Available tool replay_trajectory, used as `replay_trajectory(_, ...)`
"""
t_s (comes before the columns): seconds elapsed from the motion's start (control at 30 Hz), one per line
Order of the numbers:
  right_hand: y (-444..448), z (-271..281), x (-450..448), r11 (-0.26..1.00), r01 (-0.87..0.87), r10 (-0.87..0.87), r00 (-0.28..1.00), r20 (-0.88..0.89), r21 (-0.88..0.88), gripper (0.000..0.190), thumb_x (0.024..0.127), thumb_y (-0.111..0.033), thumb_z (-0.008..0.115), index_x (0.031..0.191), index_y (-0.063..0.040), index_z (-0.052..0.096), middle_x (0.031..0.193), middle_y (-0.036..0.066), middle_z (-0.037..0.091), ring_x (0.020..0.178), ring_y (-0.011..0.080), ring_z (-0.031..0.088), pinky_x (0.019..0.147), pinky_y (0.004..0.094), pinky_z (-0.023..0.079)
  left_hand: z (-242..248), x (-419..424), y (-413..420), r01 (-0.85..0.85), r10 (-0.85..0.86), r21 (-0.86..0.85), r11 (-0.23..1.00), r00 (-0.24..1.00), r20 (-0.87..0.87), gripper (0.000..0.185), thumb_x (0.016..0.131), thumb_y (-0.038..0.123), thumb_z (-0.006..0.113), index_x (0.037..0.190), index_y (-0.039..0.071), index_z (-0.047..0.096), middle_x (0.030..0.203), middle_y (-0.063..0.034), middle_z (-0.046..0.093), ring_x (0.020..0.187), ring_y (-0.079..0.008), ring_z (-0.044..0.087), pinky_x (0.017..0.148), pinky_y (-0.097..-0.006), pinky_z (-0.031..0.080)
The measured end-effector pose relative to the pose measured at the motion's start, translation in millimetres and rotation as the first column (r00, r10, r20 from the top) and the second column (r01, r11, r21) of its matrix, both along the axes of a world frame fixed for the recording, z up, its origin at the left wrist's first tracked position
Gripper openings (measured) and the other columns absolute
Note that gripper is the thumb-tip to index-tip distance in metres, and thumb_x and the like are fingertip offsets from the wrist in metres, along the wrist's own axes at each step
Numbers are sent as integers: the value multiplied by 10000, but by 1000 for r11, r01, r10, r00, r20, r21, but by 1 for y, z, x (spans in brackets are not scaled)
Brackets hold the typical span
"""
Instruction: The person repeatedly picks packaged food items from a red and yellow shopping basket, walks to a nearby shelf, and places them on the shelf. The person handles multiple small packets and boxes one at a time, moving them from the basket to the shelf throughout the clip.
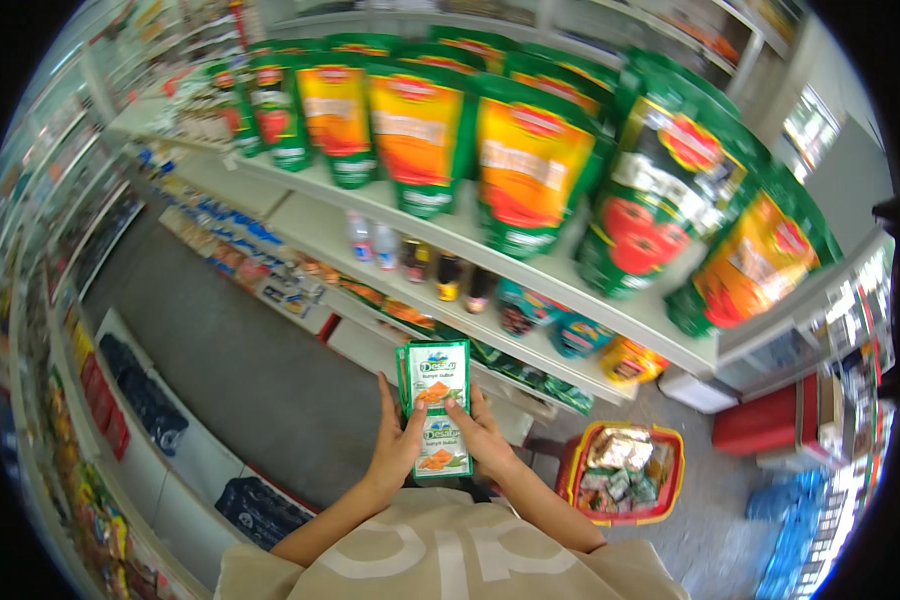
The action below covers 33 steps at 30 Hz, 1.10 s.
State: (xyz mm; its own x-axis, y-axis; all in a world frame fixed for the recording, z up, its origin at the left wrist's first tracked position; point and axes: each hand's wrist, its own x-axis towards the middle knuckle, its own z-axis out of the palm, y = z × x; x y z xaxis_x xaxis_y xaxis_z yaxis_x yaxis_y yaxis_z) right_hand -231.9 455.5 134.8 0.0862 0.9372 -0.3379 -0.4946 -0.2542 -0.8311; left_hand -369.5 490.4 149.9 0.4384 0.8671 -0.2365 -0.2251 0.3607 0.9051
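A stack of green and white Desaku spice sachets [441, 382], joined in a strip, is held upright in front of my chest. My left hand [399, 435] grips its left edge, the thumb on the front face. From the other side my right hand [481, 433] holds the right edge, its thumb also on the front near the seam between two sachets. Fingers of both hands are partly hidden behind the stack. Above and beyond the hands, green Del Monte sauce pouches [536, 172] stand in rows on the shelf's top level.
A red and yellow basket [679, 480] with packets stands on the floor at right. Lower shelf levels hold bottles [448, 276] and teal pouches [581, 334]. A red box [757, 420] and blue water containers [787, 499] are farther right. Another stocked shelf [154, 480] borders the aisle at left.
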Motion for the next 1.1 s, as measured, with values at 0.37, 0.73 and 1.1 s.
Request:
replay_trajectory(0.37,122,43,-177,852,-505,476,858,194,139,630,985,-207,544,1472,-34,185,1340,152,468,1204,198,488,983,331,437,28,-186,70,-407,400,11,913,903,158,468,1010,263,493,1401,86,307,1285,-103,496,1171,-157,500,959,-317,447)
replay_trajectory(0.73,235,74,-310,736,-648,624,761,176,194,619,962,-154,574,1465,-20,239,1293,133,522,1136,174,545,932,311,473,52,-303,142,-646,638,-87,758,706,307,469,1022,261,459,1422,71,306,1259,-102,528,1137,-169,544,951,-320,459)
replay_trajectory(1.1,429,47,-452,755,-652,641,756,134,68,556,975,-153,491,1458,-1,261,1299,146,504,1104,168,556,927,291,460,40,-432,318,-733,737,-138,666,617,276,486,1028,231,441,1444,35,282,1300,-126,504,1148,-188,546,953,-324,473)
